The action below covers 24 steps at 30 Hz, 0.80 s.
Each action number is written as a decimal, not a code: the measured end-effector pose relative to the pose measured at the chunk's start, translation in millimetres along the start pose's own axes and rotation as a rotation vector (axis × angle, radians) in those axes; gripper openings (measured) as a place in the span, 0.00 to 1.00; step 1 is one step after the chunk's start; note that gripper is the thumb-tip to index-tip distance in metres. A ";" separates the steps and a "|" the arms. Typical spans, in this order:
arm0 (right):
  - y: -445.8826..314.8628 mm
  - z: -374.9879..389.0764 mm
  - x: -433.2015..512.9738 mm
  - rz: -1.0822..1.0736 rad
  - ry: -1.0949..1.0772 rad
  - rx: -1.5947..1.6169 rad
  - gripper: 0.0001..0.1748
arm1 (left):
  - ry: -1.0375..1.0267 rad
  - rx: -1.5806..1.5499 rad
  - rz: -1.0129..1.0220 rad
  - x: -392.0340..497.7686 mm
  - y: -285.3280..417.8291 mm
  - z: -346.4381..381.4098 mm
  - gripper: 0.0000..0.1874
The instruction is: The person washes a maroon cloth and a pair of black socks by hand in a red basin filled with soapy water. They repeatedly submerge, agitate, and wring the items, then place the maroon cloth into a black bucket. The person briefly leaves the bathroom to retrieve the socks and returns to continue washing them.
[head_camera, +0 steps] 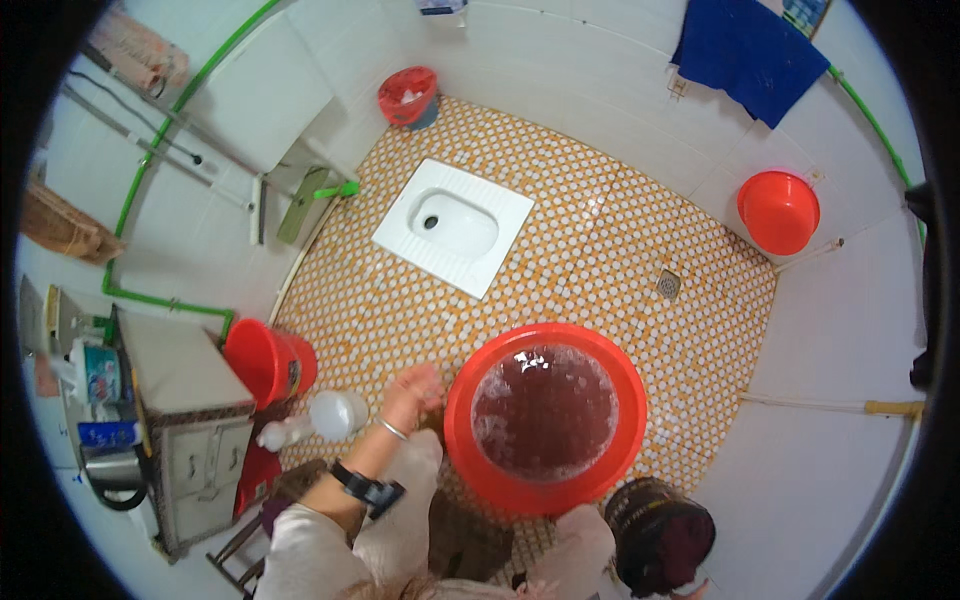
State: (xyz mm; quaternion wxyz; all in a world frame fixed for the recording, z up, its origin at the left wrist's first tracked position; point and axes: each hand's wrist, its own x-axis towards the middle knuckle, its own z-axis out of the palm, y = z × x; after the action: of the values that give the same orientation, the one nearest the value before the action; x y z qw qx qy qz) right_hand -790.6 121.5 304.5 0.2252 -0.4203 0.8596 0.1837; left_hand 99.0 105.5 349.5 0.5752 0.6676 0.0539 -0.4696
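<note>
A large red plastic basin (459,420) stands on the floor before my knees, holding dark reddish water with suds at its edge. My left hand (412,391) hovers left of the basin, apart from it and slightly blurred, with nothing in it. A metal bangle (391,429) and a black wrist strap with a device (367,489) are on that arm. To the basin's right is a black bucket (637,517) with dark maroon cloth (679,544) at its mouth. Only a bit of my right hand (694,591) shows below this bucket; its grip is hidden.
A white squat toilet (510,225) is set in the tiled floor, with a floor drain (668,284) farther right. At left stand a red bucket (300,364), a white container (337,415) and a cabinet (202,457). A red basin (780,214) hangs at the right wall.
</note>
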 end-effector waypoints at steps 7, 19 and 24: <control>-113.9 -43.0 -47.8 -0.242 -0.362 0.679 0.34 | 0.170 -0.149 0.275 -124.4 186.0 -119.0 0.14; -562.3 -109.2 -410.0 -0.581 -0.359 0.318 0.31 | 0.021 -0.551 0.268 -98.8 324.1 -345.6 0.15; -708.7 -155.6 -497.6 -0.968 -0.284 0.254 0.29 | 0.087 -0.658 0.260 -99.4 352.0 -391.4 0.14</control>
State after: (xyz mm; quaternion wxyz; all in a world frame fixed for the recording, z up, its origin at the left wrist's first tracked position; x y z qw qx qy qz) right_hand 15.3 -49.1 613.7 0.4480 -0.7100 0.5432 0.0082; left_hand 480.5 355.5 630.4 0.8117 0.4672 0.1412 -0.3209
